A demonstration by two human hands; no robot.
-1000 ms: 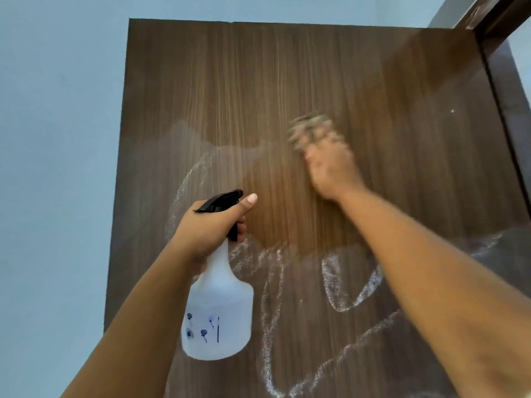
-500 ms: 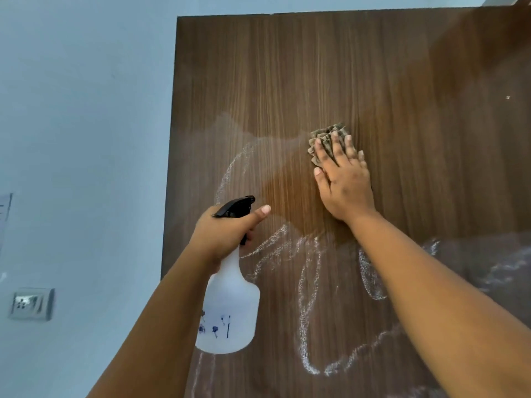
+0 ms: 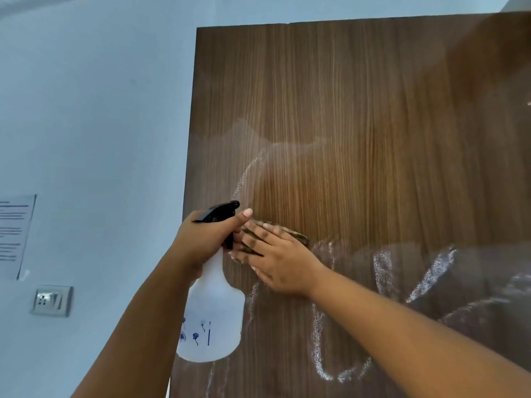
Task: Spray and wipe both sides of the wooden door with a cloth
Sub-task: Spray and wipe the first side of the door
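Note:
The wooden door [image 3: 359, 110] fills the right and middle of the view, its brown face streaked with white foamy spray trails [image 3: 321, 354] in the lower half. My left hand [image 3: 207, 239] grips a white spray bottle [image 3: 212, 320] by its black trigger head, held upright near the door's left edge. My right hand [image 3: 275, 259] lies flat on a brownish cloth [image 3: 298, 235], pressing it against the door just right of the bottle's neck. Most of the cloth is hidden under my fingers.
A pale blue wall [image 3: 94, 124] stands left of the door. On it hang a printed paper notice [image 3: 14, 234] and a grey wall socket [image 3: 51, 300]. The door's top edge [image 3: 344, 23] runs near the top of the view.
My right hand has swept the cloth down and to the left, from the door's middle to beside the bottle. The view has shifted left, showing more wall. The left hand kept holding the bottle.

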